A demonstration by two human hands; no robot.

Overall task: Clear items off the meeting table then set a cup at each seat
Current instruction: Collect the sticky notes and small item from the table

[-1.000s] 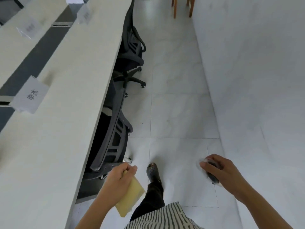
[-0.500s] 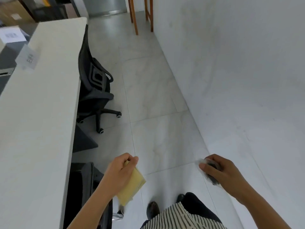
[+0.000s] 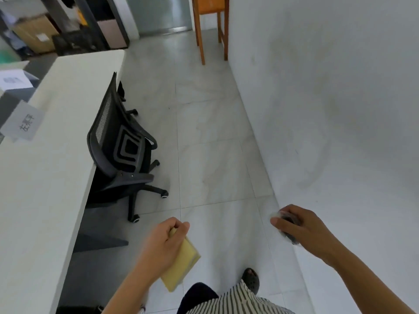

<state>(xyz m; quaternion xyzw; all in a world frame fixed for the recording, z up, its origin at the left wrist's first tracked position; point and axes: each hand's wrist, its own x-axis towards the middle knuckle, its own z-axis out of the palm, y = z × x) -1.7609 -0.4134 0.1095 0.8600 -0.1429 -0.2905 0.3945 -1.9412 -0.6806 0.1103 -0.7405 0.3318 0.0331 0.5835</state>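
Observation:
My left hand (image 3: 162, 244) grips a flat yellow pad (image 3: 181, 266) that hangs down past my palm, over the floor beside the table. My right hand (image 3: 299, 225) grips a small dark item in a clear wrapper (image 3: 288, 225); what the item is cannot be told. The long white meeting table (image 3: 45, 177) runs along my left. A white name card (image 3: 23, 123) stands on it near its far end. No cup is in view.
A black mesh office chair (image 3: 122, 150) on castors is pushed against the table edge ahead on the left. A white wall (image 3: 340, 109) closes the right side. Wooden chair legs (image 3: 210, 30) stand at the aisle's far end. Cardboard boxes and shelving (image 3: 38, 35) lie beyond the table.
I have walked forward along the aisle; the table end, the boxes and the wooden chair have come nearer. Both hands keep their hold on the same items.

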